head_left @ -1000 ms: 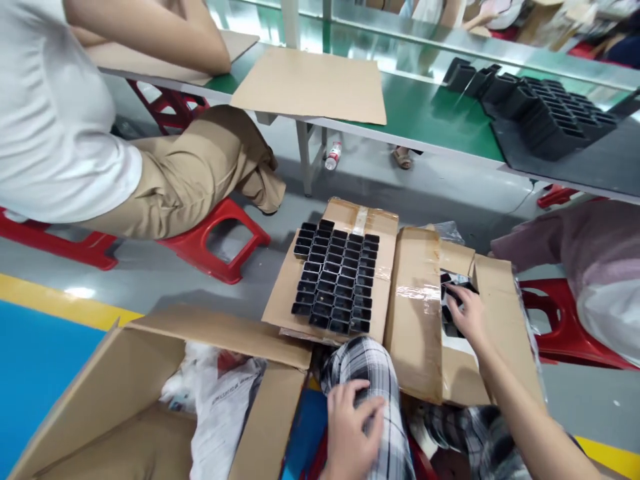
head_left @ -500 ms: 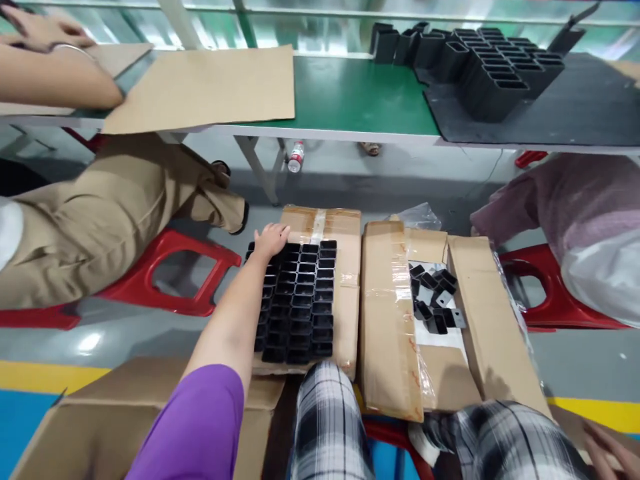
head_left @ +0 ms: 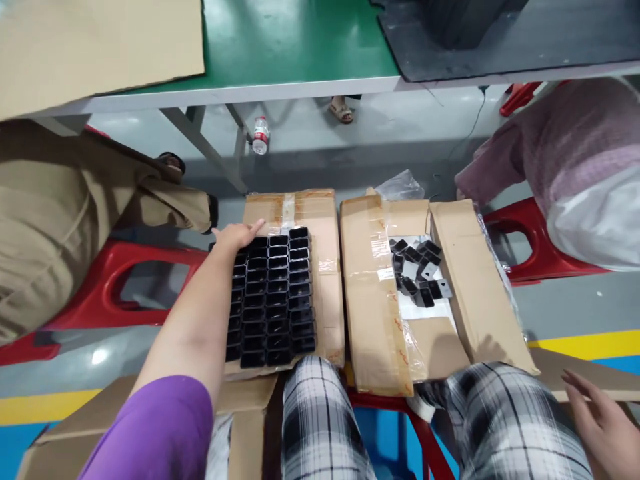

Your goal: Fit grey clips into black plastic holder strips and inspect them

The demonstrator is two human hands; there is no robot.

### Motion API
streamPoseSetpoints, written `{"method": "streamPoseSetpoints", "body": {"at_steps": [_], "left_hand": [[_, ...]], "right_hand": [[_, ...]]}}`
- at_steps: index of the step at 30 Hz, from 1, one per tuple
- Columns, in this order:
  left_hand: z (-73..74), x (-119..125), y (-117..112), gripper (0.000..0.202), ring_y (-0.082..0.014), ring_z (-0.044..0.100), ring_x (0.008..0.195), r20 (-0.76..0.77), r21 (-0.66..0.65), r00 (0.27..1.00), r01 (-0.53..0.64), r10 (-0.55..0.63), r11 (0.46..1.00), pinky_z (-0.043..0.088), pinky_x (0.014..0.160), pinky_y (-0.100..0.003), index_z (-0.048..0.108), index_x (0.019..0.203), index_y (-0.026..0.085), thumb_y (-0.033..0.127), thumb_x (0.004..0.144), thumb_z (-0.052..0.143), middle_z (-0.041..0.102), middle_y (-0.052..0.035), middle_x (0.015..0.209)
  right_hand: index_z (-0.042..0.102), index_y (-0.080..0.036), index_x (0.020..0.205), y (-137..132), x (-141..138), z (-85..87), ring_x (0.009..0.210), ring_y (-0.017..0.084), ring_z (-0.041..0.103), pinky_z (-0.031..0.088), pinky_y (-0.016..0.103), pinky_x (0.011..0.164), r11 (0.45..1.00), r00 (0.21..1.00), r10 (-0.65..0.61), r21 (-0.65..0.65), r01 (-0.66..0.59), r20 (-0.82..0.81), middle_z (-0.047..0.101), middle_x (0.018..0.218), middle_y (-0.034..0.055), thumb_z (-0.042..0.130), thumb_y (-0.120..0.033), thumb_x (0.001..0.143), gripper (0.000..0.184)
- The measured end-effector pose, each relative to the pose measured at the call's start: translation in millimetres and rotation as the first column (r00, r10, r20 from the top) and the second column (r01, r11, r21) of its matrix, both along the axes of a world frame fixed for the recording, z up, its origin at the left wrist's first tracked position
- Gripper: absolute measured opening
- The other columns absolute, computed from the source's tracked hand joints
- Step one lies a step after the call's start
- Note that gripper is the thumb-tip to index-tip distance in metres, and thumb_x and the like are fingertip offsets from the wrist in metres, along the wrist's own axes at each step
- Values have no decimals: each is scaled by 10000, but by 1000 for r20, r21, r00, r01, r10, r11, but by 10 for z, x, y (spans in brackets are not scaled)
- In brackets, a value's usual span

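My left hand (head_left: 236, 236) lies at the far edge of a block of black rectangular tubes (head_left: 277, 300), thumb and fingers spread apart. The tubes stand in rows, open ends up, on a closed cardboard box (head_left: 327, 253). Part of the block's left side is hidden under my forearm. At the lower right edge of the view, my right hand (head_left: 603, 423) is apart from the tubes, its fingers stretched out beside a cardboard flap (head_left: 575, 380). Nothing shows in it. Loose black pieces (head_left: 423, 267) lie in an open cardboard box (head_left: 500, 300).
Ahead is a green-topped table (head_left: 295, 47) bearing a cardboard sheet (head_left: 100, 47) and a black mat (head_left: 550, 40). People sit on both sides, by red stools (head_left: 537, 263). Another open carton (head_left: 250, 400) stands at lower left. A bottle (head_left: 261, 135) is under the table.
The view has tilted down, so less of the table shows. My left hand stays at the far edge of the tubes, thumb farther out. My right hand has come farther into view.
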State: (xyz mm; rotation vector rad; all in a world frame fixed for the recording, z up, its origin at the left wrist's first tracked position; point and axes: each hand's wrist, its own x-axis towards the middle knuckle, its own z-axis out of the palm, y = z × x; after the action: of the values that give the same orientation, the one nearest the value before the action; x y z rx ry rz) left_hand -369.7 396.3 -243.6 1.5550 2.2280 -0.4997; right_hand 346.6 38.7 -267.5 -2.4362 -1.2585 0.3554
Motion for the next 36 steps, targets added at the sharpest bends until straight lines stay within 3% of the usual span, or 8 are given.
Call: {"method": "streamPoseSetpoints", "body": {"at_steps": [6, 11, 21, 24, 28, 30, 32, 36], "left_hand": [[-164, 729, 142, 676, -283, 507, 1401, 159, 64, 956, 241, -248, 968, 386, 1142, -376, 621, 1386, 242, 609, 1018, 189, 593, -54, 1495], [-388, 1011, 123, 670, -306, 577, 1313, 171, 48, 946, 272, -276, 961, 422, 1094, -376, 675, 1328, 191, 621, 1006, 275, 678, -100, 1375], [-361, 987, 7, 604, -275, 596, 1290, 155, 35, 953, 259, -261, 965, 428, 1071, -347, 675, 1326, 220, 614, 1017, 338, 682, -74, 1376], [-321, 1022, -3, 570, -279, 583, 1285, 168, 52, 952, 252, -257, 966, 412, 1104, -413, 638, 1339, 119, 540, 1033, 404, 668, -121, 1389], [-309, 1037, -19, 608, -269, 535, 1306, 197, 93, 948, 235, -249, 967, 335, 1142, -612, 579, 1288, -19, 517, 1037, 440, 639, -178, 1411], [-282, 1064, -42, 624, -283, 506, 1343, 200, 127, 951, 212, -234, 969, 234, 1151, -716, 581, 1261, -21, 542, 1025, 453, 622, -185, 1431], [-215, 1123, -82, 648, -293, 454, 1399, 193, 173, 956, 190, -222, 966, 118, 1145, -778, 553, 1298, -16, 561, 1021, 446, 564, -200, 1492], [43, 1336, -297, 630, -286, 328, 1504, 217, 417, 950, 117, -223, 901, 74, 1179, -749, 453, 1429, 13, 501, 1035, 399, 461, -195, 1580]], "right_hand": [[714, -288, 1150, 217, -188, 220, 1068, 453, 715, 551, 594, 925, 968, 996, -86, -234, 86, 12, 736, 1258, 146, 448, -657, 702, 638], [690, -280, 1218, 173, -278, 253, 1206, 426, 671, 519, 549, 1043, 961, 989, -142, -247, 128, -36, 742, 1254, 132, 458, -655, 719, 666], [721, -240, 1177, 122, -307, 123, 1198, 395, 682, 495, 497, 1084, 979, 972, -188, -108, 174, -138, 772, 1144, 163, 516, -634, 751, 615], [721, -213, 1158, 217, -300, 102, 1152, 376, 702, 527, 503, 1026, 995, 983, -86, -73, 75, -161, 771, 1146, 162, 524, -621, 786, 586], [728, -192, 1096, 627, -384, 168, 1124, 320, 708, 532, 488, 1021, 974, 970, 227, -2, -228, -85, 764, 1166, 145, 481, -544, 882, 481], [717, -175, 1107, 962, -549, 200, 1116, 293, 705, 528, 466, 1037, 905, 905, 423, -32, -425, -48, 759, 1158, 148, 448, -457, 935, 427], [677, -152, 1214, 1334, -788, 184, 1213, 275, 658, 492, 444, 1097, 774, 806, 590, -246, -583, -54, 718, 1259, 156, 450, -329, 960, 384], [601, -134, 1358, 1964, -1229, -53, 1278, 311, 601, 482, 441, 1107, 703, 775, 628, -375, -604, -71, 632, 1380, 184, 590, -162, 873, 486]]}}
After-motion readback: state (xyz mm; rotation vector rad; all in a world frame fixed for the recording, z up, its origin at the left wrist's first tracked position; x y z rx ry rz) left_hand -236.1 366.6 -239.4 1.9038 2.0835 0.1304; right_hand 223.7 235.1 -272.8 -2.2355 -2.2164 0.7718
